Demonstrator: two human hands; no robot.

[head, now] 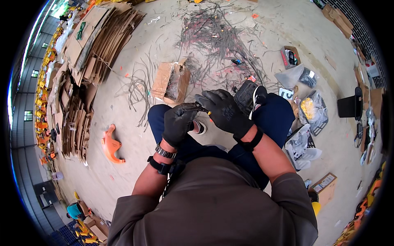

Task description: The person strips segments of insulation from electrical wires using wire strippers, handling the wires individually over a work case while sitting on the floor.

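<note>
My left hand [178,123], in a black work glove, grips a thin dark item [197,107] above my knees. My right hand [228,111], gloved the same way, closes over the other end of that item. A small yellow bit shows under the right fingers; the gloves hide most of the item, so its kind is unclear. Just beyond the left hand, an open cardboard box [160,81] with clear wrap and cable scraps stands on the floor. A black plastic case [247,97] lies beyond the right hand, beside my shoe.
Cut grey cables [215,33] spread over the concrete ahead. Stacks of flattened cardboard [104,49] stand left, near an orange plastic cover [111,144]. Plastic-lined baskets [320,120] and a black bin [349,106] are right. Another person [74,210] bends at lower left.
</note>
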